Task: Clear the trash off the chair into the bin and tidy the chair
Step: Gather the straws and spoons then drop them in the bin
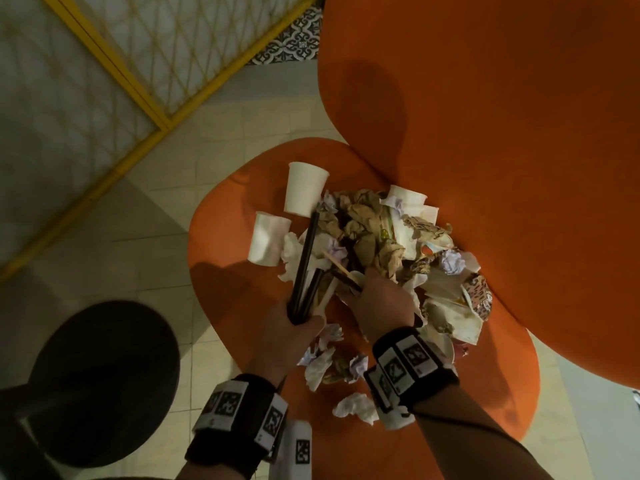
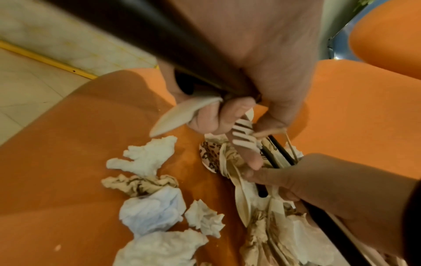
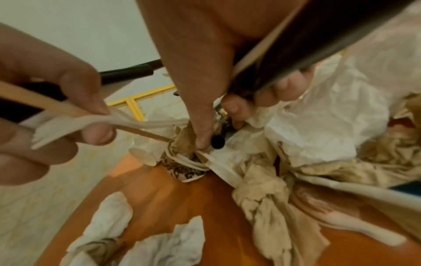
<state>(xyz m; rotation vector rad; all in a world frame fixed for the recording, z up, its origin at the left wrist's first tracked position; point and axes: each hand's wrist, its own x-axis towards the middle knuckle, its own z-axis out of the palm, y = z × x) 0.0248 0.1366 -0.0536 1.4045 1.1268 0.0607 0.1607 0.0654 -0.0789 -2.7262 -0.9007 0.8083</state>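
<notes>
Trash is heaped on the orange chair seat (image 1: 235,216): white paper cups (image 1: 304,188), crumpled brown paper (image 1: 367,230), tissues (image 1: 356,407) and printed wrappers. At the front of the heap my left hand (image 1: 298,327) grips a bundle of black straws (image 1: 306,258) together with a white fork (image 2: 242,136) and a spoon (image 2: 180,115). Beside it, my right hand (image 1: 377,299) reaches into the pile. Its fingers (image 3: 232,108) curl round a black straw (image 3: 318,54) and a thin pale stick. Most of the lower pile is hidden under paper.
The tall orange chair back (image 1: 502,133) rises on the right. A dark round object (image 1: 104,382) stands on the tiled floor at lower left. A yellow-framed lattice screen (image 1: 138,81) runs along the left. Loose tissue balls (image 2: 150,208) lie on the front of the seat.
</notes>
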